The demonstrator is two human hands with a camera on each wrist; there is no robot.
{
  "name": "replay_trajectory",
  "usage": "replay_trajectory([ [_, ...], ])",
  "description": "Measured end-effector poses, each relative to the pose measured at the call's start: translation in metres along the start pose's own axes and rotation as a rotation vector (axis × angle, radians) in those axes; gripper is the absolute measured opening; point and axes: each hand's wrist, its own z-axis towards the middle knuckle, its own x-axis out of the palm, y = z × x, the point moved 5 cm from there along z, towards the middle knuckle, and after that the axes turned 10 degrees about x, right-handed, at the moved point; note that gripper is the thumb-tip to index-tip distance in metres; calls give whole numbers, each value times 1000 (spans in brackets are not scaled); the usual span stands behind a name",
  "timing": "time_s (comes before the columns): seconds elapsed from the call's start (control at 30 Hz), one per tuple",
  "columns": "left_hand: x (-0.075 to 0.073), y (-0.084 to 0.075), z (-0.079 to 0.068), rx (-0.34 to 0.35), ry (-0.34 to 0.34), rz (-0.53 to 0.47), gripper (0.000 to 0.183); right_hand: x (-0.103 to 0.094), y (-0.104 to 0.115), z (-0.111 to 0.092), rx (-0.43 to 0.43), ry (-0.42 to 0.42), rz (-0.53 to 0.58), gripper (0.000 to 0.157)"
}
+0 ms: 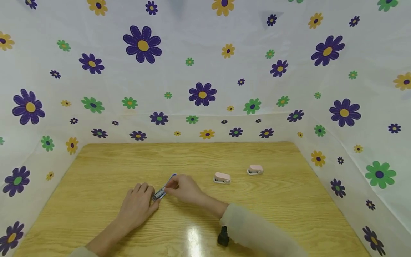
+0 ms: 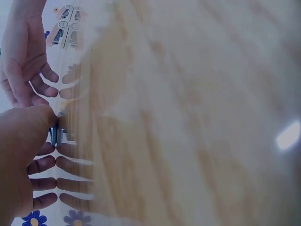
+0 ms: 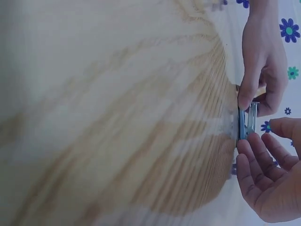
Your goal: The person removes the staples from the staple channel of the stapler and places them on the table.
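A small blue stapler (image 1: 160, 193) with a bare metal channel lies slanted between the hands; its blue far end shows beyond the right fingers. My left hand (image 1: 136, 205) pinches the near end between thumb and fingers, low over the table. In the right wrist view, the stapler's metal part (image 3: 253, 115) stands apart from its lower bar. My right hand (image 1: 184, 189) has its thumb and forefinger bent together at the stapler's middle. Its fingertips (image 3: 254, 138) sit right beside the stapler; I cannot tell whether they pinch it or something small.
Two pink and white staplers, a nearer one (image 1: 222, 178) and a farther one (image 1: 255, 170), rest on the wooden table (image 1: 273, 207) to the right. A black object (image 1: 223, 236) shows beside the right sleeve. Flower-printed white sheeting (image 1: 179, 75) encloses the back and sides.
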Motion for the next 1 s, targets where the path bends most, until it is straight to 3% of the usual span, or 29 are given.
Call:
replay_trajectory([
  [0.23, -2, -2, 0, 32, -29, 14, 30, 9, 4, 4, 53, 8, 13, 14],
  [0.7, -1, -3, -1, 45, -33, 29, 31, 18, 10, 7, 105, -36, -71, 13],
  [1.0, -2, -3, 0, 48, -35, 28, 31, 20, 7, 7, 141, 9, 149, 12],
])
